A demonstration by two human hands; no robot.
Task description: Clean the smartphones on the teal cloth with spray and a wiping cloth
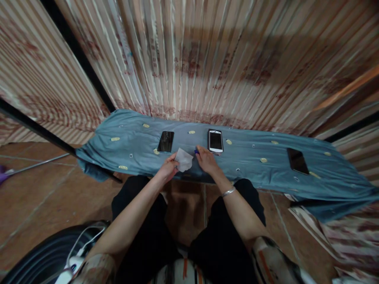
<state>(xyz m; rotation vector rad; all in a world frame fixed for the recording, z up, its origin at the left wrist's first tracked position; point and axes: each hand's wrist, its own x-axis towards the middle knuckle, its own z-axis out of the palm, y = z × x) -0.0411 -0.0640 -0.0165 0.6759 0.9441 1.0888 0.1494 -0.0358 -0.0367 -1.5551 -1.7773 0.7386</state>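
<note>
A small whitish square sheet (184, 160), perhaps paper or a wipe, is pinched by its left edge in my left hand (169, 167). My right hand (206, 159) is closed with a small blue-purple object (196, 151) at its fingertips; its kind is too small to make out. Just beyond my left hand a dark phone (166, 141) lies flat. Close past my right hand, a white phone (216, 141) with a dark screen rests on top of other dark flat things. Farther right another black phone (297, 161) lies apart.
A blue-grey cloth with yellow prints (251, 152) covers the long narrow surface. Behind it hangs a striped curtain (192, 59), with dark poles (78, 55) at the left. On the floor at lower left, a white power strip and cable (74, 263) lie by a black round object (35, 256).
</note>
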